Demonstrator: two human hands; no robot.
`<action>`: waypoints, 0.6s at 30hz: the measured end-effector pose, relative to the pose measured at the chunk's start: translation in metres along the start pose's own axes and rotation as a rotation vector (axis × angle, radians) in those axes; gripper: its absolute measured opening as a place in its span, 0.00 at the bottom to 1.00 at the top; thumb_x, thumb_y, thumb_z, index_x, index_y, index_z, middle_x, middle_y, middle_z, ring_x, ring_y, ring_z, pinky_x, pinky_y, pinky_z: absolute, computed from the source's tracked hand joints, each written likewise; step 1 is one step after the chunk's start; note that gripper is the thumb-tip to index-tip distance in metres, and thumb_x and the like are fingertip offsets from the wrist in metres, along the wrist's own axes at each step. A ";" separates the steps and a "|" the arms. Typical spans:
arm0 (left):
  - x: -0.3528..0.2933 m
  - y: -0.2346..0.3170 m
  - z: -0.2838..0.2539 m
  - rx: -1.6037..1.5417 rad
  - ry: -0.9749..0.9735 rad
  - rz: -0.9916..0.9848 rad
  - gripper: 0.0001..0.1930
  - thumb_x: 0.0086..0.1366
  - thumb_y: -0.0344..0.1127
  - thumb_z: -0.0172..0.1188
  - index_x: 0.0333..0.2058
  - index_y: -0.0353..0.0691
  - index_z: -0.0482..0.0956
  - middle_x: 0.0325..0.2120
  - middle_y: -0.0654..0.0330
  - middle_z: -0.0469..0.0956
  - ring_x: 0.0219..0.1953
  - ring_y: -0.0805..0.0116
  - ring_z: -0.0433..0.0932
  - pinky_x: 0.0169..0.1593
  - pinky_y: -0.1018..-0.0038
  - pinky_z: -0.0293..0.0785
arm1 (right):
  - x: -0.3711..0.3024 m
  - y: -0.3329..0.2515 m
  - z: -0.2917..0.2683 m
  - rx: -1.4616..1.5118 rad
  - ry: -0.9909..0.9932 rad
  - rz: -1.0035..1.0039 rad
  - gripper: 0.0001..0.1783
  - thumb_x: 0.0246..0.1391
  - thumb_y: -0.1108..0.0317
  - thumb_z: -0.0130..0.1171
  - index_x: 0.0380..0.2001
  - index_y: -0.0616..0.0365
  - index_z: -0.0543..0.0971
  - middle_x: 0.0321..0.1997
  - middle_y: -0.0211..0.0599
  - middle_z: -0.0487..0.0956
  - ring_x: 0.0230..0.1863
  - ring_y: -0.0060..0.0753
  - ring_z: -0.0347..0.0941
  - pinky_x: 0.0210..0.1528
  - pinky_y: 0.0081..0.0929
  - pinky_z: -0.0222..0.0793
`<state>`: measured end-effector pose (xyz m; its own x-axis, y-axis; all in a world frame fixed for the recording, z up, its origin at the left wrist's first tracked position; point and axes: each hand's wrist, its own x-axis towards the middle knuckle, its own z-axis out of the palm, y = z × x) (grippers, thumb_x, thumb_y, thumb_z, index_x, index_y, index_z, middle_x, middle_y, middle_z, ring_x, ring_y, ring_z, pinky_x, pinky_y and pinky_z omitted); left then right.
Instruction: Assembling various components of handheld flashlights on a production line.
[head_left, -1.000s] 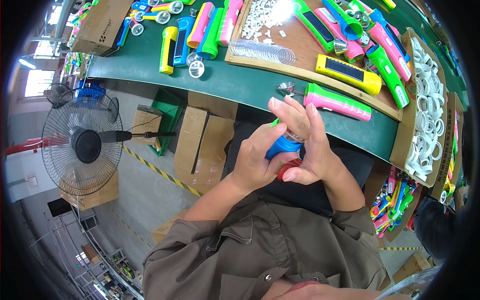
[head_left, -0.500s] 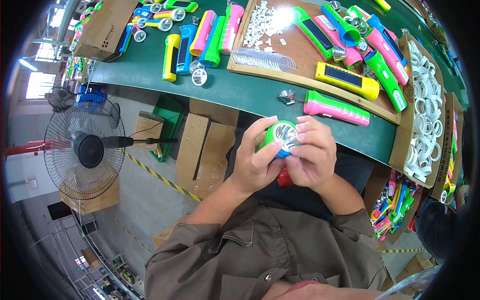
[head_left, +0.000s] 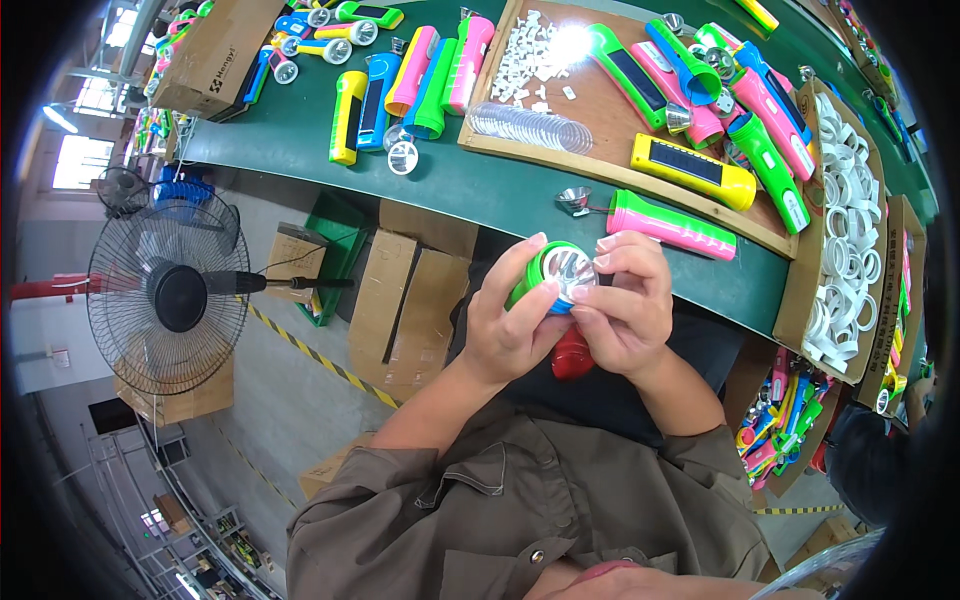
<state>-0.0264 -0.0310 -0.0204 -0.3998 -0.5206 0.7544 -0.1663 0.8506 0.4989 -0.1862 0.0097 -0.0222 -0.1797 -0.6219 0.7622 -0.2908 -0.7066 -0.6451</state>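
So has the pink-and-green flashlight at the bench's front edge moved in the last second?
No: the pink-and-green flashlight has shifted neither way against the wooden tray beside it.

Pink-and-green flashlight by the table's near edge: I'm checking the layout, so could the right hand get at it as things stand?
Probably yes: the pink-and-green flashlight lies just beyond the right hand, nothing visible between them, though that hand is busy with the held flashlight.

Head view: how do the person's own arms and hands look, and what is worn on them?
The left hand and right hand are bare, with nothing visibly worn on them. The left sleeve and right sleeve are loose, plain grey-brown cloth ending around the elbows, leaving both forearms uncovered. No cables or markings show.
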 end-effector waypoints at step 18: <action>-0.003 -0.005 0.000 -0.131 -0.043 -0.061 0.30 0.57 0.32 0.70 0.54 0.45 0.61 0.56 0.37 0.67 0.54 0.38 0.74 0.52 0.56 0.77 | -0.012 0.003 0.013 -0.001 0.113 0.022 0.12 0.51 0.69 0.69 0.37 0.62 0.81 0.43 0.45 0.78 0.46 0.50 0.79 0.48 0.39 0.78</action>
<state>-0.0245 -0.0334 -0.0246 -0.4309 -0.5650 0.7037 -0.0733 0.7991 0.5967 -0.1729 0.0107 -0.0339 -0.2906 -0.5953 0.7491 -0.2865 -0.6929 -0.6617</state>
